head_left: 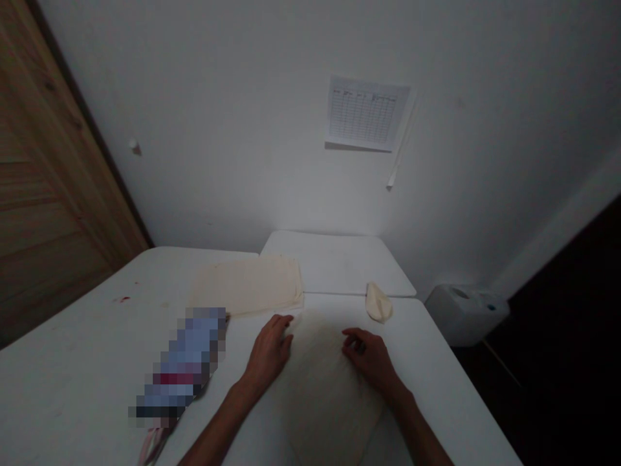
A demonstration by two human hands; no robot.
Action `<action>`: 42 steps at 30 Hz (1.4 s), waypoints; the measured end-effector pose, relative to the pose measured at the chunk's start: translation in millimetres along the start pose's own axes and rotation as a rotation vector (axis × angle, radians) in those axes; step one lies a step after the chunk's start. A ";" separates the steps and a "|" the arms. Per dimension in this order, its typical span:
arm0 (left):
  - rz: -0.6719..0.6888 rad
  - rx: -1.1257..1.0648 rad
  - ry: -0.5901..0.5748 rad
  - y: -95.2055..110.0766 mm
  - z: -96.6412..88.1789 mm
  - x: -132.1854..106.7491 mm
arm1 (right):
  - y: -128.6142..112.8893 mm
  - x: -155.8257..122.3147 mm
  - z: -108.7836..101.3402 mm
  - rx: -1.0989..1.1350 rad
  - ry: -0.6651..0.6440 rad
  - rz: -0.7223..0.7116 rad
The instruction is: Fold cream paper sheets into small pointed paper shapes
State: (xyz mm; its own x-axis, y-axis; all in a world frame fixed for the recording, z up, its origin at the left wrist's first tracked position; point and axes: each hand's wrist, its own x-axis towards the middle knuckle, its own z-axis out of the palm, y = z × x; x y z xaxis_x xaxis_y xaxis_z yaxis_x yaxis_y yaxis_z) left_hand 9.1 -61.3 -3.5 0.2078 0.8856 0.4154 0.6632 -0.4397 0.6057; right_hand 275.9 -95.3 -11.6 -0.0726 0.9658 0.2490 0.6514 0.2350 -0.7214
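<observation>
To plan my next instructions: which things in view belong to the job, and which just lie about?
In the job:
large pale cloth between left hand and right hand
likely, flat cream rectangular cloth
likely, small crumpled cream cloth

Apparently just about:
blurred blue oblong item
white printed paper on the wall
white boxy container

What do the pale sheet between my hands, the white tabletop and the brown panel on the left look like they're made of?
Pale sheet: probably fabric, matte, going by its soft outline and lack of shine.
White tabletop: smooth and hard-looking with rounded corners; maybe plastic or laminate.
Brown panel: apparently wood, showing grain lines and dark knots.
</observation>
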 end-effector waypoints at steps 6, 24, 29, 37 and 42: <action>-0.160 -0.167 0.063 -7.8 -4.8 5.0 | -3.0 -0.1 -2.0 0.005 0.002 0.010; -0.415 -0.403 0.156 -11.6 -36.2 15.5 | 4.5 2.8 -16.6 0.000 0.111 0.079; -0.497 -0.476 0.239 -14.2 -42.6 15.4 | 10.2 5.3 -16.4 0.067 0.224 0.117; -0.566 -0.541 0.359 -16.7 -35.8 14.4 | 16.1 10.4 -12.9 0.619 0.246 0.337; -0.577 -0.520 0.346 -12.8 -39.3 13.9 | 14.9 9.1 -12.8 0.605 0.235 0.351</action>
State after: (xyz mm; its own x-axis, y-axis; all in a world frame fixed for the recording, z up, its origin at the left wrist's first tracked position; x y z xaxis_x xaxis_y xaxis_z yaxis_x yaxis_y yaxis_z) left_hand -24.7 -49.2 21.2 -0.3494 0.9337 0.0782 0.1651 -0.0208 0.9861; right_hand 294.7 -84.5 -11.9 0.2712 0.9623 0.0213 0.0712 0.0020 -0.9975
